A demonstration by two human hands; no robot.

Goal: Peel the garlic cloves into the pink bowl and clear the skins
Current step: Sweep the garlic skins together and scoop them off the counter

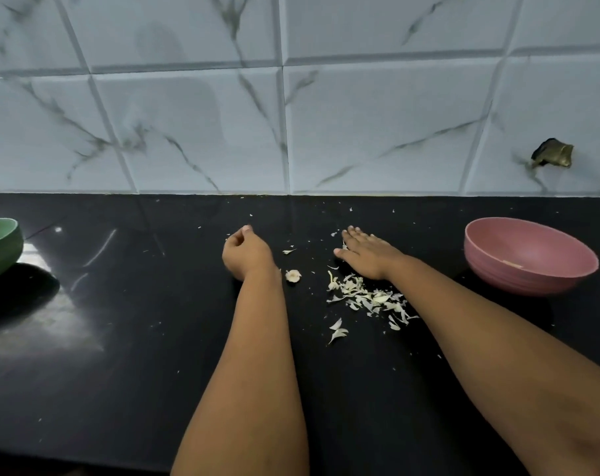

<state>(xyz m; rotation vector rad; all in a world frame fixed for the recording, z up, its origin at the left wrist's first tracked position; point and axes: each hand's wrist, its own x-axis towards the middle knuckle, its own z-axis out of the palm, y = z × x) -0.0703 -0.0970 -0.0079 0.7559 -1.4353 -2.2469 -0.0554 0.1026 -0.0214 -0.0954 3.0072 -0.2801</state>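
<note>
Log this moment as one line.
phase: clearing skins | right hand: flat on counter by skins | left hand: curled | pink bowl: right

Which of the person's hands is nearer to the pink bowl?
The right hand. It lies flat on the counter among the garlic skins, with a gap of bare counter before the pink bowl. The left hand is farther away, on the right hand's far side.

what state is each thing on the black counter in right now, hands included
pink round bowl: upright, right side; contents hardly visible
green bowl: upright, at left edge, cut off by the frame
pile of pale garlic skins: loose, scattered on counter
garlic root stub: lying alone between the hands
left hand: fingers curled, contents hidden
right hand: flat, fingers straight, on counter by skins
</note>
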